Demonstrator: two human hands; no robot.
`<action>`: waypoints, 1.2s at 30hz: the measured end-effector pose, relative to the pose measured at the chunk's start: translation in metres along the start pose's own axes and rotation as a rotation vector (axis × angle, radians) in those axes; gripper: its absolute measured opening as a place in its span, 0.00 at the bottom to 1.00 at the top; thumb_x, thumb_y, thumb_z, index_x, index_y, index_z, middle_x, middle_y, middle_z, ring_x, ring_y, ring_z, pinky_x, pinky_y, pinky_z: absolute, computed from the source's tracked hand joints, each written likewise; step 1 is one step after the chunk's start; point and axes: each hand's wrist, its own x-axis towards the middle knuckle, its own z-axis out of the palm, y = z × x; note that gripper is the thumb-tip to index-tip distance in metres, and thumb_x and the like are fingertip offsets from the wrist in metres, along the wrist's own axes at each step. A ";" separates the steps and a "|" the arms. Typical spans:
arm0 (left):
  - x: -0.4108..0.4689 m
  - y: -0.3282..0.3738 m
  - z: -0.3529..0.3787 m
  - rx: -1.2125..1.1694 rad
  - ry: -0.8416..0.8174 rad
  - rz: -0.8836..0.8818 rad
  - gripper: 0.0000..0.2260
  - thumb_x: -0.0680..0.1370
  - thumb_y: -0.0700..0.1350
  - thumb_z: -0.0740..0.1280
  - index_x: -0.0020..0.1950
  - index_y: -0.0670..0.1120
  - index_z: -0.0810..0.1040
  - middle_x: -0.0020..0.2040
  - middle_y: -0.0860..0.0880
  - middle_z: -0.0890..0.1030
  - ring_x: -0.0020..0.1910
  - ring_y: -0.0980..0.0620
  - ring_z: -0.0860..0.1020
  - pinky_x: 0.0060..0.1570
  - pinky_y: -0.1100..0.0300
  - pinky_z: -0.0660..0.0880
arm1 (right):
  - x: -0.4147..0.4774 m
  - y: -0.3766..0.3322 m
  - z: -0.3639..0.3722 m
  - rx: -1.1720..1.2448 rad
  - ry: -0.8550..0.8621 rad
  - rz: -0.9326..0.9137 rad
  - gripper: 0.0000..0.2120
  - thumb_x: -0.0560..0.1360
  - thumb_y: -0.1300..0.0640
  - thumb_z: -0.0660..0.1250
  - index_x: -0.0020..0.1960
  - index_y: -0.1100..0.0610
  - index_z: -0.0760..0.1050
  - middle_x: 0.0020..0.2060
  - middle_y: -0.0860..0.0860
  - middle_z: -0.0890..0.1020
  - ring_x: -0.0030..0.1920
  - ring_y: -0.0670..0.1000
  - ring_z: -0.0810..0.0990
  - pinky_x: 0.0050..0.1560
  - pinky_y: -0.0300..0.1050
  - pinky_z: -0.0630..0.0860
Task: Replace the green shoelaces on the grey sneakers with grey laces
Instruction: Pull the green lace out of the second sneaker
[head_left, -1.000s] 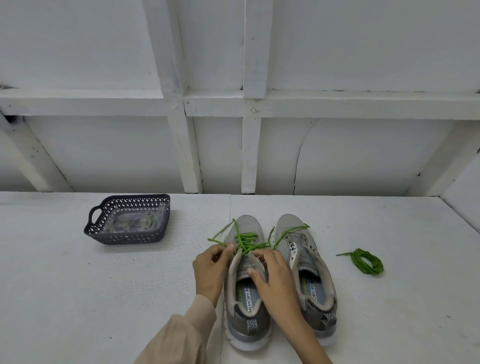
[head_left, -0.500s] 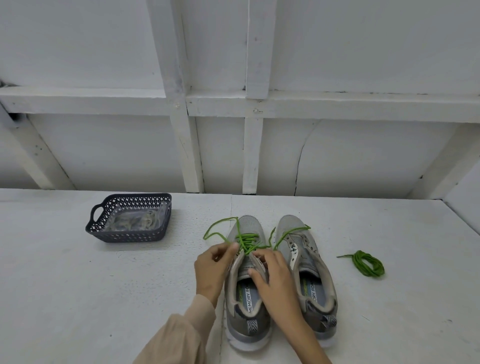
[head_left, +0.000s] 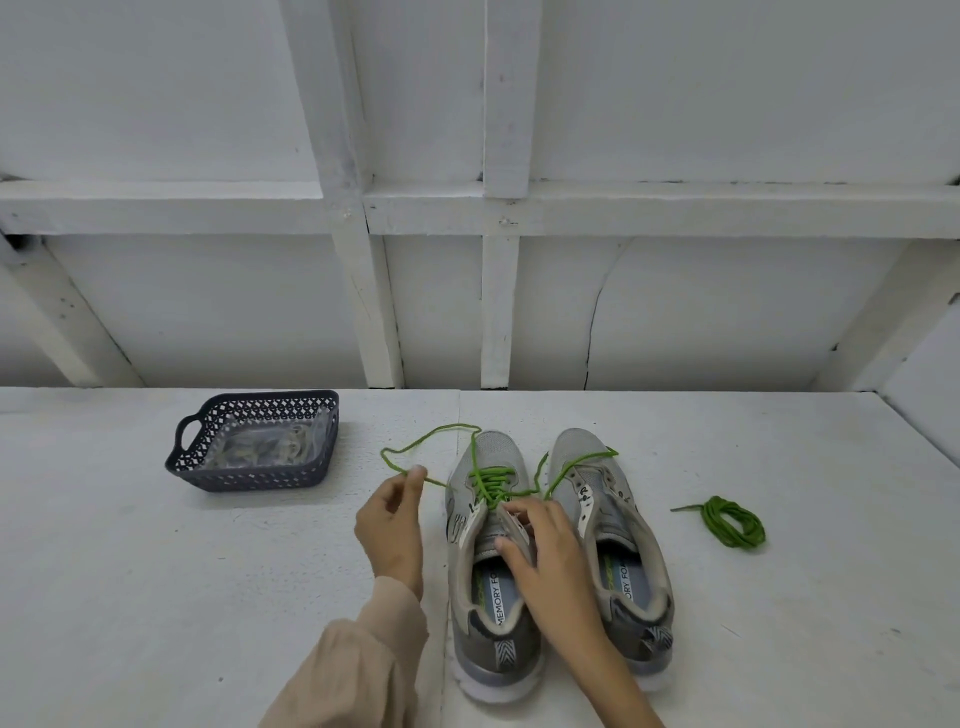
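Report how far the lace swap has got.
Done: the right sneaker is unlaced; a coiled lace lies beside it. In hand: the left hand pinches the green lace threaded in the left sneaker; the right hand holds its tongue. Left: finish unlacing, relace both in grey.

The person's left arm wears a loose, long sleeve (head_left: 358, 670) of pale beige-pink fabric, softly creased and bunched, seemingly a light woven cloth, ending at the wrist just behind the left hand (head_left: 392, 525), while the right hand (head_left: 550, 551) leads back into a bare forearm (head_left: 618, 675).
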 end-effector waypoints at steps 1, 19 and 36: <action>0.003 0.000 -0.002 0.027 -0.048 -0.023 0.03 0.74 0.45 0.72 0.42 0.46 0.83 0.42 0.50 0.84 0.44 0.56 0.78 0.48 0.64 0.71 | 0.001 -0.002 -0.001 0.015 -0.019 0.019 0.14 0.74 0.49 0.68 0.59 0.49 0.74 0.54 0.43 0.74 0.57 0.45 0.74 0.58 0.42 0.71; -0.040 -0.021 -0.002 0.356 -0.524 -0.046 0.24 0.78 0.43 0.67 0.73 0.45 0.67 0.76 0.50 0.62 0.75 0.55 0.59 0.73 0.62 0.54 | 0.090 -0.014 -0.025 -0.253 -0.394 0.251 0.08 0.75 0.63 0.65 0.46 0.56 0.83 0.42 0.50 0.83 0.44 0.49 0.80 0.48 0.42 0.75; -0.039 -0.019 -0.001 0.381 -0.522 -0.049 0.31 0.73 0.48 0.69 0.74 0.45 0.65 0.74 0.50 0.65 0.74 0.53 0.62 0.73 0.52 0.59 | 0.118 -0.026 -0.028 -0.143 -0.649 0.256 0.18 0.76 0.61 0.64 0.29 0.57 0.64 0.26 0.53 0.65 0.26 0.48 0.62 0.26 0.39 0.58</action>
